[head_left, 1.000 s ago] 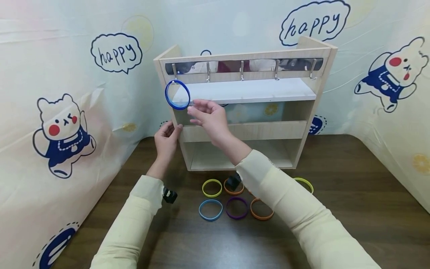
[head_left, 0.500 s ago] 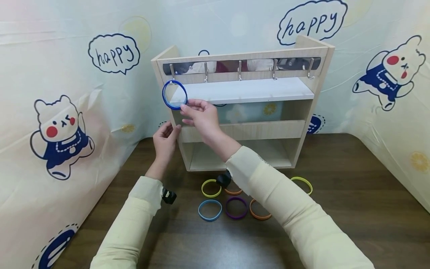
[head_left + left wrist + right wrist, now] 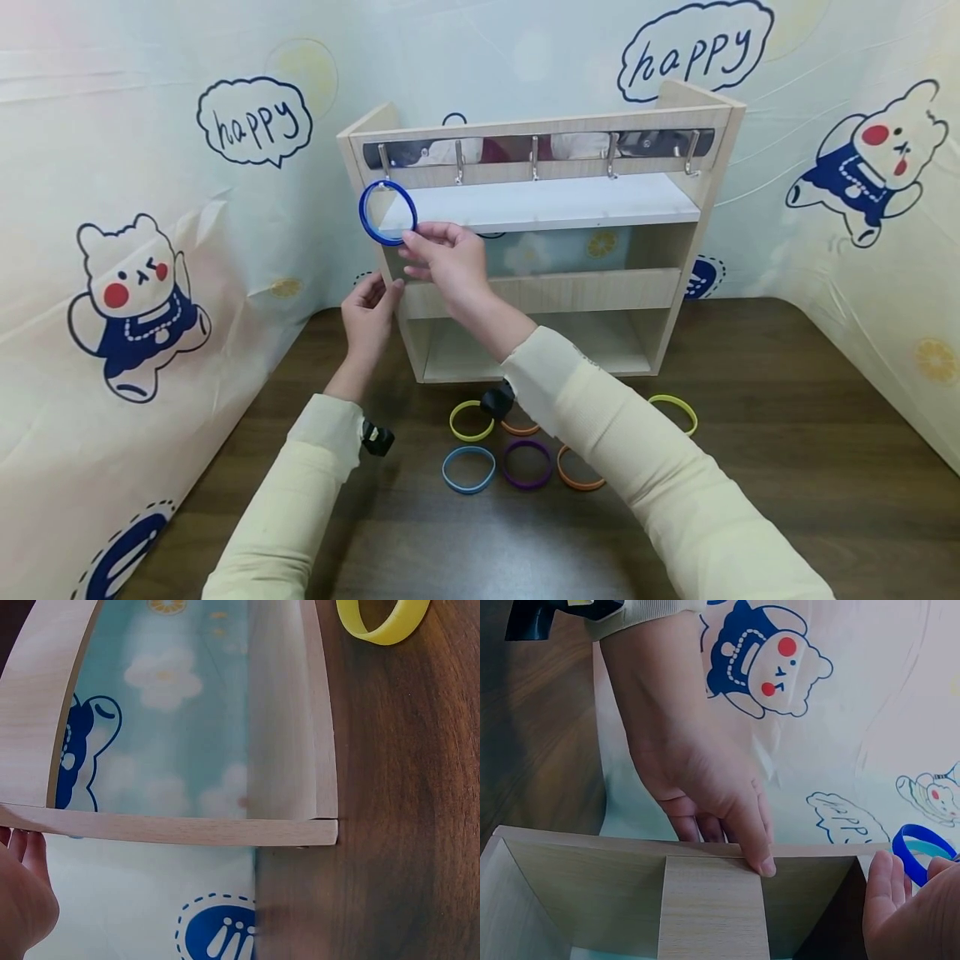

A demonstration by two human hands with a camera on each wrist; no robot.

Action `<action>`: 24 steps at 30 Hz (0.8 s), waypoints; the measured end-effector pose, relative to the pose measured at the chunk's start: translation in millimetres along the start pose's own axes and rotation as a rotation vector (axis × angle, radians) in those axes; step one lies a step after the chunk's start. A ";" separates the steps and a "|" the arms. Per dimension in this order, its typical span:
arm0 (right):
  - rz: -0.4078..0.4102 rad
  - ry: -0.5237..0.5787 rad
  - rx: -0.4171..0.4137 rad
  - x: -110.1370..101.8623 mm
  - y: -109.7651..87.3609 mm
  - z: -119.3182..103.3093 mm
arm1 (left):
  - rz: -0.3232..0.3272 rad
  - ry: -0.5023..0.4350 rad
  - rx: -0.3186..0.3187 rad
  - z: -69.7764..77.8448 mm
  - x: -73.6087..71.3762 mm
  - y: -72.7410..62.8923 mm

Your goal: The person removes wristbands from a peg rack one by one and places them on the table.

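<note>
A dark blue silicone wristband [image 3: 362,218] stands at the leftmost metal hook [image 3: 385,158] of a small wooden shelf [image 3: 547,293]. My right hand [image 3: 457,267] pinches the band's lower right edge between thumb and fingers. In the right wrist view the blue wristband [image 3: 901,859] shows beside the right hand [image 3: 907,915]. My left hand [image 3: 367,312] grips the shelf's left side panel, thumb on the front edge and fingers on the outer face, as the left hand [image 3: 712,787] shows in the right wrist view. Whether the hook bears the band's weight, I cannot tell.
On the brown table [image 3: 420,542] lie a yellow band [image 3: 453,422], a light blue band [image 3: 468,490], a purple band [image 3: 528,486], orange bands [image 3: 577,483] and another yellow band [image 3: 692,414]. My right sleeve partly covers some. Several more hooks line the shelf's top rail. Patterned cloth surrounds the table.
My right hand has shifted slightly left toward the hook, its fingertips still at the blue wristband. The left hand keeps its place on the side panel. The whole view has drifted a little.
</note>
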State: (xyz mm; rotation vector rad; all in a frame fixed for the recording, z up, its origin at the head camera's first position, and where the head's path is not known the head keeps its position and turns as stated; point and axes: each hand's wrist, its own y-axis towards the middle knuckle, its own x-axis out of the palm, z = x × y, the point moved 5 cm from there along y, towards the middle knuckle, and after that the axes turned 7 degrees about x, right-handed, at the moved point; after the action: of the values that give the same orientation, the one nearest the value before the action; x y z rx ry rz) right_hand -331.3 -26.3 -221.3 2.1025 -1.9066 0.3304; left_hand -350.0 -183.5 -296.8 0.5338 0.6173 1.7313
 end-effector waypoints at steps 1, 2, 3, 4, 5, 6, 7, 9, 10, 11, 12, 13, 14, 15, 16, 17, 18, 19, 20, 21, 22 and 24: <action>0.000 -0.002 0.000 -0.2 -0.6 -0.4 | -0.001 0.000 0.001 -0.2 0.1 0.1; 0.000 -0.005 0.000 -0.2 -1.3 -0.9 | 0.000 -0.003 0.001 -0.3 0.2 0.3; 0.001 -0.008 0.001 -0.4 -1.8 -1.4 | 0.001 -0.005 0.002 -0.3 0.1 0.2; 0.000 -0.007 0.001 -0.4 -2.3 -1.9 | 0.001 -0.009 0.003 -0.4 0.2 0.2; 0.000 -0.005 0.001 -0.4 -2.8 -2.5 | 0.002 -0.009 0.003 -0.6 0.0 0.2; 0.001 -0.001 0.000 -0.5 -3.1 -3.1 | 0.002 -0.008 0.003 -0.9 -0.2 0.1; 0.000 0.010 -0.003 -0.4 -3.4 -3.9 | 0.003 -0.007 0.001 -0.9 -0.5 -0.2; -0.001 0.031 -0.009 -0.3 -3.8 -5.3 | 0.003 -0.006 0.000 -0.8 -0.8 -0.6; -0.004 0.043 -0.012 -0.1 -4.2 -6.2 | 0.002 -0.003 -0.001 -0.8 -1.0 -0.7; -0.004 0.052 -0.015 0.1 -4.3 -6.9 | 0.001 0.000 -0.003 -0.9 -1.1 -0.8; -0.007 0.062 -0.018 0.4 -4.4 -7.7 | 0.000 0.000 -0.004 -0.8 -1.2 -0.7; -0.009 0.068 -0.021 0.6 -4.9 -8.4 | -0.001 -0.001 -0.005 -0.6 -1.0 -0.7; -0.012 0.069 -0.023 1.0 -4.9 -9.0 | -0.003 -0.002 -0.005 -0.5 -0.9 -0.5; -0.016 0.072 -0.025 1.5 -5.0 -9.7 | -0.003 -0.003 -0.006 -0.5 -0.9 -0.3; -0.018 0.073 -0.025 2.0 -5.3 -10.4 | -0.004 -0.003 -0.007 -0.5 -0.8 -0.2; -0.020 0.074 -0.026 2.4 -5.6 -11.0 | -0.004 -0.004 -0.009 -0.7 -0.7 -0.1; -0.022 0.077 -0.025 2.8 -6.0 -11.7 | -0.004 -0.006 -0.010 -0.8 -0.6 0.1; -0.022 0.077 -0.024 3.2 -6.4 -12.3 | -0.005 -0.008 -0.012 -0.9 -0.5 0.0; -0.025 0.081 -0.023 3.6 -6.7 -13.1 | -0.004 -0.010 -0.014 -1.0 -0.6 0.1; -0.025 0.088 -0.023 3.9 -7.5 -14.0 | -0.002 -0.011 -0.015 -0.9 -0.7 0.1; -0.026 0.098 -0.025 4.4 -8.2 -15.1 | -0.003 -0.013 -0.016 -0.9 -0.7 0.1; -0.033 0.113 -0.033 5.2 -9.3 -17.5 | -0.005 -0.013 -0.014 -0.8 -0.9 0.1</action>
State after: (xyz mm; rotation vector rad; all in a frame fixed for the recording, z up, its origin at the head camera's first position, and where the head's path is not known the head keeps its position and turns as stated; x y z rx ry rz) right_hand -321.2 -24.1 -203.6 2.0461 -1.7998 0.3992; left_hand -350.3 -184.5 -297.4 0.5327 0.5962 1.7254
